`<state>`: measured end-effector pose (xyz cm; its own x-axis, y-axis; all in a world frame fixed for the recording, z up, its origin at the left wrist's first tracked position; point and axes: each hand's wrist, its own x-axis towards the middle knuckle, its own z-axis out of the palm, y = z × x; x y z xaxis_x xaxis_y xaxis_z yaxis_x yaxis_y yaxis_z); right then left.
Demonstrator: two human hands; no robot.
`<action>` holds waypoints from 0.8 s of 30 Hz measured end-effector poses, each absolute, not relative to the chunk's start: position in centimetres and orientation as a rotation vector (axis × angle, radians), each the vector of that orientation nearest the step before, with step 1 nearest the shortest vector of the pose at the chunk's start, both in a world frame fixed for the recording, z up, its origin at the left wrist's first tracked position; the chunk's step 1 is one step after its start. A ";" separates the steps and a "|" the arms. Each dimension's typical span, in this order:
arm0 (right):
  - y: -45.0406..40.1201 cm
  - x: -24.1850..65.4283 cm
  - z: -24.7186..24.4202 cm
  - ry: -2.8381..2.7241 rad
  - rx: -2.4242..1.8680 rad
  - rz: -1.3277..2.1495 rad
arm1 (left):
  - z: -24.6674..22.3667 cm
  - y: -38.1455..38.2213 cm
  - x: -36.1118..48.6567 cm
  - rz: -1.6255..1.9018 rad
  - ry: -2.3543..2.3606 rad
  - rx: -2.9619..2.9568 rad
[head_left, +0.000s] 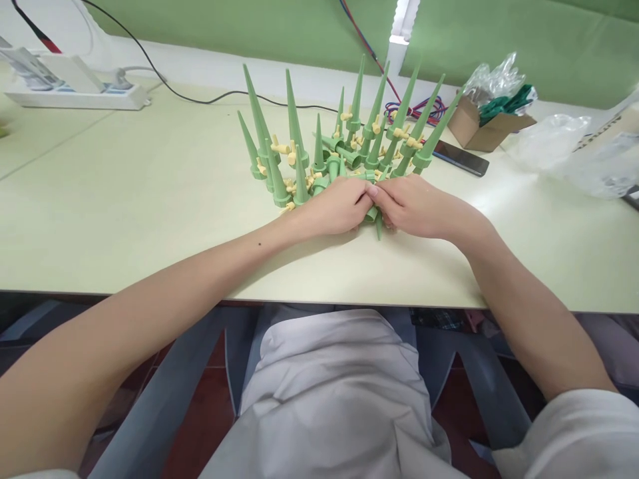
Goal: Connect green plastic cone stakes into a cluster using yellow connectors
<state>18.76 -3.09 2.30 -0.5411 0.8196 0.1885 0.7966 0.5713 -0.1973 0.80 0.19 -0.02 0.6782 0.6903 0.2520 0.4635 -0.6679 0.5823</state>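
Note:
My left hand and my right hand meet just above the table, fingers closed and thumbs almost touching. Between them is a green watering spike, its tip pointing down toward me; its upper part is mostly hidden by my fingers. Whatever small part the fingertips pinch is covered. Right behind the hands, several green watering spikes stand upright on their collars with yellow valves attached. Loose green pieces and loose yellow valves lie among them.
A black phone lies right of the spikes, near a cardboard box with plastic and green material. Clear plastic bags lie farther right. A white power strip sits back left, with a black cable crossing behind. Red and blue wires coil behind.

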 end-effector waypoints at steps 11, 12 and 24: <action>-2.8 18.3 1.6 -2.471 -1.290 -0.018 | -0.2 0.1 0.6 0.670 0.893 2.247; -2.8 18.3 1.6 -2.449 -1.288 -0.017 | -0.2 0.0 0.6 0.677 0.885 2.193; -2.9 17.4 1.8 -2.094 -1.189 0.081 | -0.2 -0.6 0.9 1.114 0.804 1.830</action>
<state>17.35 -2.87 1.76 -0.3190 0.7702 0.5524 0.7254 0.5735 -0.3807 0.90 -0.65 -0.22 0.4026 0.8327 0.3802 0.0990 -0.4525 0.8862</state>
